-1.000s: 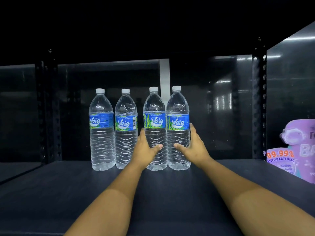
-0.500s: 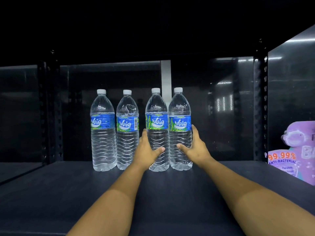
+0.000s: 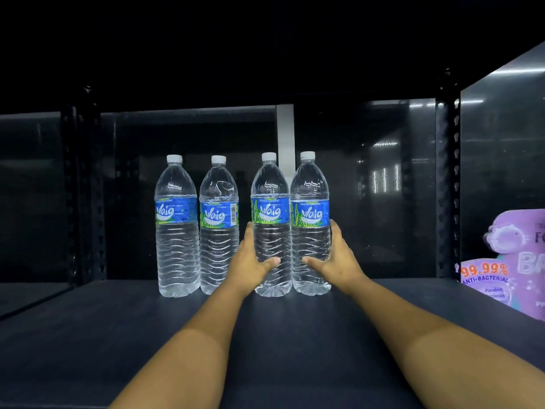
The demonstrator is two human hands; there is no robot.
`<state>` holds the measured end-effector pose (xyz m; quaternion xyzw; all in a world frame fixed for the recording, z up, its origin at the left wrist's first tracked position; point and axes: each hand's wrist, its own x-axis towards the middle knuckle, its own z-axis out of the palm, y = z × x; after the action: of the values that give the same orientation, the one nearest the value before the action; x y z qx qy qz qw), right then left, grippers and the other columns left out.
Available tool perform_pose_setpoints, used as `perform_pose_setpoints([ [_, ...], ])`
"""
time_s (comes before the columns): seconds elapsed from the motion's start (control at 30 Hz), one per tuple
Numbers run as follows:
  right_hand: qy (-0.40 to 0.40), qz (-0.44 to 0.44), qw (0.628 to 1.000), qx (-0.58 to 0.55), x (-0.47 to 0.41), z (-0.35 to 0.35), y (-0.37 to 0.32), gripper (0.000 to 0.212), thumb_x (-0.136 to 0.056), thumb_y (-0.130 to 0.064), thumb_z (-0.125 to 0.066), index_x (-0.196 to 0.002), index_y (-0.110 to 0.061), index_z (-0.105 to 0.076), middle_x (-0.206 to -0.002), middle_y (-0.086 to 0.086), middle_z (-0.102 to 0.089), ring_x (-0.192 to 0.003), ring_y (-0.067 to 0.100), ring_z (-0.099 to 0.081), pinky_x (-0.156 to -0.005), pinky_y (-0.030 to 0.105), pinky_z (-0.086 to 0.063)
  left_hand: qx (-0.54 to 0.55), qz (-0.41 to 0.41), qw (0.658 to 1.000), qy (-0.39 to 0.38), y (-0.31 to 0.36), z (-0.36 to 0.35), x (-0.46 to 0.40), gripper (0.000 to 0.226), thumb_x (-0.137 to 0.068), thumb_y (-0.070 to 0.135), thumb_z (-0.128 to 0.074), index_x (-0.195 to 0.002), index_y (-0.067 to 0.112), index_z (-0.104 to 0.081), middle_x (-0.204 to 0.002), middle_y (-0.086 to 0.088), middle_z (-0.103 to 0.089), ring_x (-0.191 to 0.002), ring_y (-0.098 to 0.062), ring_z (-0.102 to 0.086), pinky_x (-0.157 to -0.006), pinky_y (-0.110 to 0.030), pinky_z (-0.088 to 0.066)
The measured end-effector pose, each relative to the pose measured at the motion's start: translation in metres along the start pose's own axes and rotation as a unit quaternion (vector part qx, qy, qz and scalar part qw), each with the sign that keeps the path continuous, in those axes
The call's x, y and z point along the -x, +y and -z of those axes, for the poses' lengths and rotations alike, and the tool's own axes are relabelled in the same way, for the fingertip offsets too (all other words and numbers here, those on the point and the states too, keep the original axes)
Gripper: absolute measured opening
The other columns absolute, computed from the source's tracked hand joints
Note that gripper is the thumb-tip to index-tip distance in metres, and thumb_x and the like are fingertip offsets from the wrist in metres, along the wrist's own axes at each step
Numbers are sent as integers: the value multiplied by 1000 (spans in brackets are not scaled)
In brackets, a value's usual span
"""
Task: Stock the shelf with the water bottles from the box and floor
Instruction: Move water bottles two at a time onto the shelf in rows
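Observation:
Several clear water bottles with blue labels and white caps stand upright in a row at the back of a dark shelf [image 3: 88,335]. My left hand [image 3: 249,261] grips the third bottle [image 3: 269,214] low on its body, thumb across the front. My right hand [image 3: 336,258] grips the rightmost bottle [image 3: 309,214] the same way. Both held bottles rest on the shelf, side by side and touching. The two left bottles [image 3: 176,225] [image 3: 218,228] stand free, with a small gap between them and the held pair.
A purple anti-bacterial product pack [image 3: 507,267] stands at the right edge of the shelf. Black perforated uprights [image 3: 446,184] [image 3: 85,187] frame the bay, and a glossy dark panel closes the back. The upper shelf space is dark.
The held pair has shifted very slightly right, opening a small gap to the second bottle. Both hands keep the same hold.

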<state>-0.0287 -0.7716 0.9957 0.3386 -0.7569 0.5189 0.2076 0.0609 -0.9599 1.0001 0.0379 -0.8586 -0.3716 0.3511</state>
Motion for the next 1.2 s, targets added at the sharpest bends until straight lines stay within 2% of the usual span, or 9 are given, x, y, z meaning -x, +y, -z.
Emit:
perform_pose_setpoints([
  [0.17, -12, -4, 1000, -3, 1, 0, 1, 103, -70, -35, -82, -144, -46, -11, -130, -9, -57, -121, 16, -54, -102, 45, -46, 6, -5, 1000, -5, -2, 1, -1, 109, -81, 34, -77, -154, 31, 4, -159, 1, -24, -144, -21, -28, -117, -42, -26],
  [0.43, -18, 11, 1000, 4, 0, 1, 2, 102, -76, -30, -81, -150, -35, -11, -131, -10, -57, -118, 13, -56, -101, 34, -45, 14, -2, 1000, -2, -3, -4, -2, 117, -76, 36, -80, -153, 29, 7, -161, -3, -17, -145, -21, -24, -117, -38, -25],
  [0.53, -20, 9, 1000, 1, 0, 1, 3, 105, -73, -27, -82, -149, -37, -10, -131, -9, -57, -116, 13, -57, -102, 36, -46, -8, -10, 1000, 5, -1, -5, 0, 117, -77, 33, -80, -154, 24, 7, -161, -5, -14, -145, -22, -21, -114, -34, -23],
  [0.73, -24, -2, 1000, -1, -1, -1, 5, 108, -72, -27, -82, -148, -41, -6, -135, -7, -54, -120, 15, -55, -104, 40, -44, 14, -9, 1000, -16, -7, -1, -4, 115, -78, 28, -80, -154, 28, 6, -159, 0, -23, -143, -20, -29, -115, -35, -27],
  [0.87, -23, 1, 1000, -2, -2, 0, 6, 108, -73, -23, -82, -150, -38, -7, -134, -6, -54, -119, 14, -55, -104, 37, -44, 17, -10, 1000, -20, -9, 0, -4, 115, -77, 28, -80, -153, 31, 6, -159, 3, -25, -143, -19, -31, -116, -40, -28],
  [1.03, -27, 7, 1000, -3, -2, 1, 6, 106, -75, -21, -81, -150, -37, -8, -132, -8, -55, -118, 13, -55, -101, 31, -43, 20, -10, 999, -25, -10, 0, -4, 113, -79, 28, -79, -153, 34, 7, -159, 4, -25, -143, -20, -30, -116, -39, -28],
  [1.2, -33, -1, 999, 8, 0, 1, 5, 109, -76, -22, -81, -152, -33, -4, -136, -6, -53, -121, 14, -53, -103, 31, -42, 8, 1, 1000, -24, -9, -1, -3, 115, -79, 31, -78, -152, 33, 10, -159, 1, -24, -143, -22, -30, -116, -41, -28],
])
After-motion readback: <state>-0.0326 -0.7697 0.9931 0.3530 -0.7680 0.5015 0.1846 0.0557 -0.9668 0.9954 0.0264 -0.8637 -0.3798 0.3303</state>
